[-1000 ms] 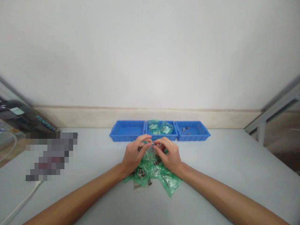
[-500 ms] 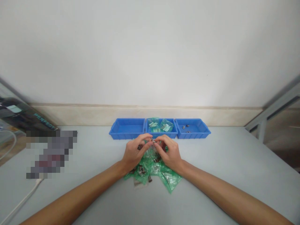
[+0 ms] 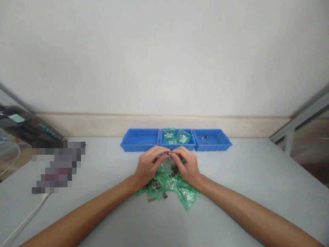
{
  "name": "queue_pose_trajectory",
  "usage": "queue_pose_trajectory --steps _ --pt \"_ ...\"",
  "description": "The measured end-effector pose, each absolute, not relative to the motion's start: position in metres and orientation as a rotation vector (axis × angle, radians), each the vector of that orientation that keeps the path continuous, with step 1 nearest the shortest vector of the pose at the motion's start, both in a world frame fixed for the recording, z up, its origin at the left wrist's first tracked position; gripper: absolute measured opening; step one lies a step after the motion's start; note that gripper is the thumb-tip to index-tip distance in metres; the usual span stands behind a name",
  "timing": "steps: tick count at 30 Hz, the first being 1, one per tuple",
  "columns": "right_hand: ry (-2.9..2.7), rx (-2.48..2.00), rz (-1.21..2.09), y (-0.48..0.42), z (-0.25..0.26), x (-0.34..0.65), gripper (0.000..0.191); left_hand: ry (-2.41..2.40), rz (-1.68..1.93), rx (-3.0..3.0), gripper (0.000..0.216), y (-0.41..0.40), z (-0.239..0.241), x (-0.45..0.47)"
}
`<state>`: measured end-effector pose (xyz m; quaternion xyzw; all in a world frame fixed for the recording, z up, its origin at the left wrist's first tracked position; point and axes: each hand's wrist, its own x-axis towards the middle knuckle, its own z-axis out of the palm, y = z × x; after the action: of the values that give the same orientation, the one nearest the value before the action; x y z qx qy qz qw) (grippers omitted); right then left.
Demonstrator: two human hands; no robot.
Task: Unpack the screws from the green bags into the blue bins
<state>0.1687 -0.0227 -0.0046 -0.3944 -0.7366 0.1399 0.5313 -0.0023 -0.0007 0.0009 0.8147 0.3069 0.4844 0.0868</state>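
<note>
Bag [image 3: 166, 165] of green plastic, at the middle of the worktop [image 3: 244, 178], is pinched at its top edge from both sides. The left hand [image 3: 148, 168] and right hand [image 3: 187, 166] are curled nearly shut, thumbs and forefingers meeting on the bag just in front of the bins. Under the palms lies a heap [image 3: 183, 195] of more green bags with small dark metal parts in them.

Something small and grey sits right where the fingertips meet, but it is too tiny to make out. The fingers cover most of the bag. A pixelated patch [image 3: 56, 166] hides whatever lies to the left.

Three blue bins stand in a row, touching, by the wall [image 3: 164, 58]. The left bin [image 3: 140, 140] shows only its floor, the middle bin [image 3: 177, 148] has a few green bags, and the right bin [image 3: 214, 145] has a few dark parts. The worktop is pale grey. A white cable [image 3: 25, 219] runs off its near left corner, a dark box [image 3: 25, 127] stands far left, and a metal frame [image 3: 300, 127] stands far right.
</note>
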Motion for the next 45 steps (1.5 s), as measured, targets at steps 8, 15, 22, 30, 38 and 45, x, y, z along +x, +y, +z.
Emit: queue_pose_trajectory --steps 8,15,22,30,38,45 --pt "-1.759 -0.916 0.343 -0.024 -0.005 0.169 0.014 0.924 1.442 2.421 0.016 -0.002 0.002 -0.002" --pt "-1.756 -0.891 0.317 -0.023 -0.005 0.169 0.011 0.927 1.414 2.409 0.02 -0.003 0.005 -0.002" --pt "-1.702 -0.936 0.348 -0.026 -0.002 0.166 0.014 0.971 1.433 2.348 0.022 -0.004 0.003 -0.003" --pt "-0.774 -0.99 0.859 0.006 0.034 0.187 0.022 1.019 1.411 2.261 0.024 -0.007 0.006 -0.002" --pt "-1.174 -0.999 0.847 -0.007 0.061 0.185 0.018 1.001 1.421 2.236 0.021 -0.006 0.004 -0.003" --pt "-2.31 -1.432 0.349 -0.006 0.06 0.191 0.017 1.031 1.393 2.213 0.022 -0.006 0.005 -0.003"
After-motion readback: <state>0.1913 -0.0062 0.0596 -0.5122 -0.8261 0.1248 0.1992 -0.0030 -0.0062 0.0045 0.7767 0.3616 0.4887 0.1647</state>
